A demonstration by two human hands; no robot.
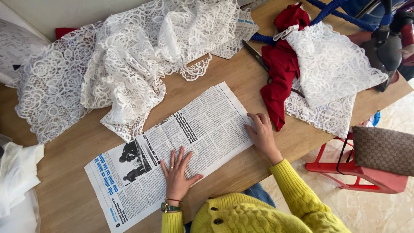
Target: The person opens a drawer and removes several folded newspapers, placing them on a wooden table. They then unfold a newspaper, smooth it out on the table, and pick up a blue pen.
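The fingers (181,157) of the left hand (177,174) lie released and spread, flat on the near edge of a newspaper sheet (172,146), grasping nothing, only pressing the paper down onto the worktop (64,172). The right hand (261,133) rests at the sheet's right end, its fingers likewise unclenched and laid flat over the paper's edge, partly on the paper and partly on the bare wood. The sheet lies directly beneath both hands, its long axis running on a slant from near left to far right, so the right hand sits at the farther end and the left hand near the middle of the near long edge; the near-left corner with the printed photograph lies beyond either hand's reach as they rest. Farther out, a heap of white lace fabric (125,56) spreads across the far left of the worktop, its lower fold touching the sheet's far edge. To the far right, a red cloth (280,73) lies under another piece of white lace (327,69), just beside the right hand. A red plastic stool (358,172) stands off the worktop at the right, carrying a brown patterned bag (384,149).
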